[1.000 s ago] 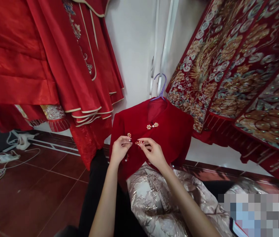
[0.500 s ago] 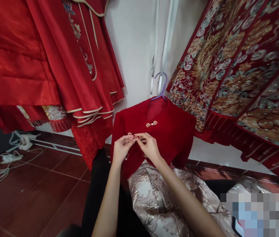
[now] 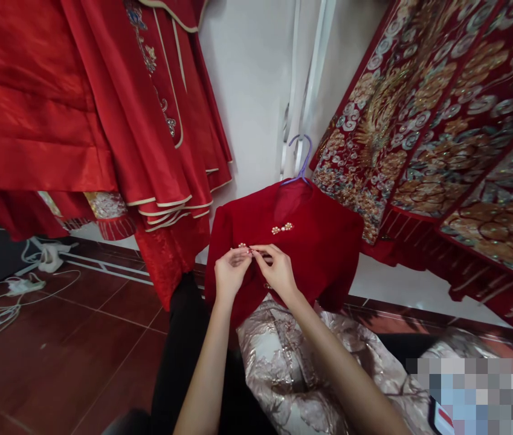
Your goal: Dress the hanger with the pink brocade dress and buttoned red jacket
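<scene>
Nearest, silvery patterned fabric (image 3: 278, 356) is seen bunched across the lap, with a black trouser leg (image 3: 179, 338) to its left. At the near right, a phone (image 3: 443, 418) is partly covered by blurred squares. Beyond the fabric, a small jewelled fastening (image 3: 250, 251) is pinched between the fingertips of the left hand (image 3: 230, 275) and the right hand (image 3: 278, 270); its exact shape is hidden by the fingers. The fastening is held at the front of a red jacket (image 3: 315, 260), which is hung upright in the middle of the scene. Farther up, its neck is closed by a beaded clasp (image 3: 282, 228). Above the collar, a purple hanger (image 3: 305, 160) is seen. The jacket is flanked by red garments (image 3: 147, 139) on the left and an embroidered garment (image 3: 401, 133) on the right. Farthest, a white surface (image 3: 249, 84) is shown.
</scene>
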Demonstrator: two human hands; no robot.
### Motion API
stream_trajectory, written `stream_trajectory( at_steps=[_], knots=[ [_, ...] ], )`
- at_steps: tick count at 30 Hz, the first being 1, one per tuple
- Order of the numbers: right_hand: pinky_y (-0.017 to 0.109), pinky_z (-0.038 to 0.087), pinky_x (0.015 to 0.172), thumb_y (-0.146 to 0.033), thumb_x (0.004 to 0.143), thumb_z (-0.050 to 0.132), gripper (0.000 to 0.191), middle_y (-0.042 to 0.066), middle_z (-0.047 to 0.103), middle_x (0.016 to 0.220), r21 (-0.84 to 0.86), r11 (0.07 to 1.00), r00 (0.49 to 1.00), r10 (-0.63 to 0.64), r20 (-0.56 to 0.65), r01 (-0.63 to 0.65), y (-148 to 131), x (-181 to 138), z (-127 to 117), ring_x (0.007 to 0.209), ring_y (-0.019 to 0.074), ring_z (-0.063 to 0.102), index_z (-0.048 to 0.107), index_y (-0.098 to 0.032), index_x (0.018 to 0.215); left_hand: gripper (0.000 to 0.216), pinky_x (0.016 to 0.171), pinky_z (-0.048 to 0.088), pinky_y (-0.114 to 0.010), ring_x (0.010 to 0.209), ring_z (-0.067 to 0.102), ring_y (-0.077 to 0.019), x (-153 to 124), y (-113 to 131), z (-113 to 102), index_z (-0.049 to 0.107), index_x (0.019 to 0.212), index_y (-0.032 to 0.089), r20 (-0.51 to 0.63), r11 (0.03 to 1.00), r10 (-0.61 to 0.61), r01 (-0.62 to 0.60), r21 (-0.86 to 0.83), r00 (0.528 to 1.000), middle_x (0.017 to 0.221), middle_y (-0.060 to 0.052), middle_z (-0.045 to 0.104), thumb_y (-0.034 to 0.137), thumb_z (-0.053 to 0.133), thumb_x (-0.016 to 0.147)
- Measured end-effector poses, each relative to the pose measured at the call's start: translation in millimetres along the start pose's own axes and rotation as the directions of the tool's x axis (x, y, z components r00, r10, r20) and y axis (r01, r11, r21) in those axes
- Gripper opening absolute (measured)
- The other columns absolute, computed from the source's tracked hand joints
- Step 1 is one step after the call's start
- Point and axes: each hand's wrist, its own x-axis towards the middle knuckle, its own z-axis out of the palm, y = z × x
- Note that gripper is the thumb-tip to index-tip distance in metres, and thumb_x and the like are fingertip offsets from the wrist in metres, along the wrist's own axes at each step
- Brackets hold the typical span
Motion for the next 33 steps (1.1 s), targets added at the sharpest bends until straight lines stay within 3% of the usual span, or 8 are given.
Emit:
stream_trajectory(
  at_steps=[9,14,17,20,23,27,30,33],
  knots=[
    [0.023,0.057,0.07,-0.029,0.086,0.055,0.02,0.004,0.064,0.09,-0.003,1.0,0.997,0.006,-0.073,-0.006,-0.6,-1.6,6.1,0.077,0.0129,0.063,0.069,-0.019,0.096,0.024,0.079,0.054,-0.032,0.075,0.069,-0.0181,-0.2,1.3,-3.9,0.071,0.086,0.01,0.008,1.0,-0.005,0.005,0.026,1.0,0.083,-0.011,0.073,0.024,0.071,0.067],
    [0.024,0.057,0.072,-0.029,0.086,0.053,0.021,0.005,0.065,0.092,-0.049,0.999,0.999,0.0,-0.054,-0.003,-3.5,0.8,6.7,0.079,0.0135,0.064,0.069,-0.02,0.097,0.025,0.082,0.052,-0.033,0.08,0.068,-0.0184,1.2,-0.2,-5.2,0.07,0.087,0.01,0.056,1.0,-0.001,0.001,-0.006,0.998,0.089,-0.011,0.072,0.029,0.069,0.069],
    [0.026,0.058,0.074,-0.031,0.087,0.052,0.023,0.005,0.067,0.096,-0.046,0.998,0.999,0.033,0.012,-0.032,-4.6,3.2,-0.4,0.083,0.0144,0.065,0.068,-0.022,0.101,0.024,0.084,0.051,-0.032,0.084,0.067,-0.0175,4.3,2.1,-9.6,0.068,0.089,0.012,0.137,1.0,0.015,-0.012,-0.018,0.99,0.091,-0.01,0.071,0.028,0.068,0.071],
    [0.028,0.058,0.075,-0.032,0.088,0.052,0.026,0.004,0.07,0.099,0.015,0.994,0.981,0.108,0.162,-0.112,-6.4,-0.7,-20.1,0.085,0.0151,0.068,0.064,-0.023,0.109,0.028,0.082,0.05,-0.031,0.086,0.066,-0.0168,7.4,8.6,-24.1,0.065,0.098,0.013,0.234,1.0,0.007,-0.013,0.022,0.972,0.094,-0.01,0.07,0.026,0.065,0.072],
    [0.029,0.057,0.075,-0.033,0.086,0.054,0.025,0.005,0.07,0.097,0.007,0.979,0.94,0.192,0.28,-0.202,-9.2,-13.8,-50.3,0.081,0.0155,0.069,0.064,-0.02,0.106,0.02,0.075,0.05,-0.027,0.078,0.065,-0.0156,6.3,14.5,-47.7,0.065,0.088,0.014,0.324,0.98,-0.045,-0.022,0.199,0.945,0.088,-0.008,0.07,0.027,0.063,0.072],
    [0.027,0.055,0.062,-0.035,0.084,0.056,0.023,0.004,0.07,0.082,-0.132,0.954,0.854,0.3,0.425,-0.27,-8.4,-32.0,-84.1,0.067,0.0149,0.067,0.067,-0.019,0.096,0.017,0.062,0.049,-0.025,0.066,0.064,-0.0159,-2.2,16.2,-72.9,0.062,0.073,0.016,0.428,0.904,-0.294,0.104,0.415,0.854,0.071,-0.005,0.068,0.027,0.07,0.064],
    [0.025,0.052,0.06,-0.03,0.079,0.061,0.019,0.003,0.07,0.078,-0.227,0.947,0.828,0.311,0.466,-0.228,-0.7,-37.7,-90.1,0.064,0.0137,0.065,0.068,-0.019,0.092,0.024,0.058,0.048,-0.024,0.064,0.064,-0.0163,-6.5,16.7,-76.8,0.06,0.072,0.016,0.486,0.887,-0.398,0.19,0.421,0.778,0.066,-0.003,0.067,0.026,0.075,0.056],
    [0.024,0.051,0.061,-0.031,0.074,0.067,0.02,0.002,0.069,0.074,-0.23,0.948,0.839,0.305,0.451,-0.221,9.4,-39.2,-81.8,0.065,0.0138,0.064,0.067,-0.018,0.089,0.026,0.061,0.05,-0.024,0.065,0.065,-0.0161,-6.2,18.1,-73.7,0.059,0.07,0.016,0.516,0.892,-0.417,0.228,0.39,0.748,0.064,-0.003,0.067,0.022,0.077,0.052]
  ],
)
